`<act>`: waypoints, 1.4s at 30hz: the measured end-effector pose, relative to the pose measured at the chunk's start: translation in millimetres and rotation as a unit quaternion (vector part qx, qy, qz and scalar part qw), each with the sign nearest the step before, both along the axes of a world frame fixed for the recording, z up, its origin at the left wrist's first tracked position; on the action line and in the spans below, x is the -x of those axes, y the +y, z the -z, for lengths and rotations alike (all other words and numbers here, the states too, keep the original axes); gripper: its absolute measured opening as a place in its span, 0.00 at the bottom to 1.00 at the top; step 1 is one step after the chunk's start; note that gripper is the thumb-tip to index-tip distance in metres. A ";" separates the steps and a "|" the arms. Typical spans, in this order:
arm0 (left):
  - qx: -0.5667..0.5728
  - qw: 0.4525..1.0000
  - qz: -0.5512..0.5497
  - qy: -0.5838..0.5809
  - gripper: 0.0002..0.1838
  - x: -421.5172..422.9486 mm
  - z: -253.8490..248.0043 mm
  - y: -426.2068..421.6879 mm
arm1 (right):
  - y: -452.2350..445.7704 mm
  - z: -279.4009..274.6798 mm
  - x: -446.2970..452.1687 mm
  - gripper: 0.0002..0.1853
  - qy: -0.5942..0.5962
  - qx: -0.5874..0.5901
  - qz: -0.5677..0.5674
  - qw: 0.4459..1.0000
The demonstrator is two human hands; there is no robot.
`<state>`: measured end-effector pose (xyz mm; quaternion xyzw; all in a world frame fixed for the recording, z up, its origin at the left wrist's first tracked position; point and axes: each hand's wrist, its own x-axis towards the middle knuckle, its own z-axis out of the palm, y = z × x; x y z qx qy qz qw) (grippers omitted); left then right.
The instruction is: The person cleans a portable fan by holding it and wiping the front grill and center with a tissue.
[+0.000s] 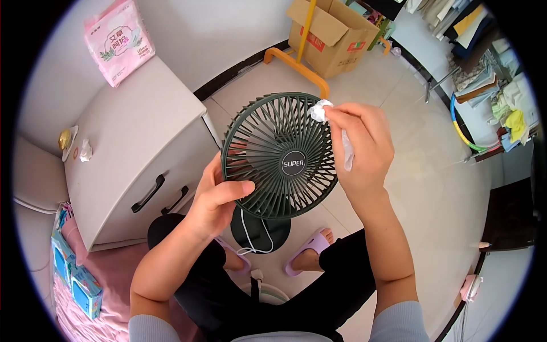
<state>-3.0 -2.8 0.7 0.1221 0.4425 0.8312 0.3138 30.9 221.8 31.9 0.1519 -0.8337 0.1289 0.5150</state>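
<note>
A dark green fan (294, 163) with "SUPER" on its hub is held up in front of me, its round base (268, 233) and a white cord (246, 249) hanging below the grille. My left hand (213, 199) grips the grille at its lower left edge, the thumb lying over the front ribs. At the upper right rim, my right hand (364, 142) pinches a crumpled white tissue (320, 111) against the grille. Part of the tissue hangs down below the fingers.
To the left stands a pale nightstand (137, 114) with black handles, bearing a pink package (121, 45) and a crumpled tissue (86, 150). A cardboard box (330, 37) and an orange stand (302, 68) are ahead. Clothes (501, 97) fill the right side. Blue packs (85, 290) lie on pink bedding.
</note>
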 end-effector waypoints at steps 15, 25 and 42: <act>0.026 1.000 0.011 -0.003 0.34 -3.6 3.5 4.7 | 3.9 1.4 1.0 0.11 -0.033 0.073 0.004 0.997; 0.033 0.999 -0.016 0.013 0.35 -1.3 3.9 4.3 | -12.7 5.2 -3.1 0.11 -0.056 0.073 -0.032 0.995; -0.011 1.000 0.007 -0.013 0.28 3.7 0.4 1.0 | -19.0 -6.6 -12.0 0.12 -0.090 0.060 -0.116 0.987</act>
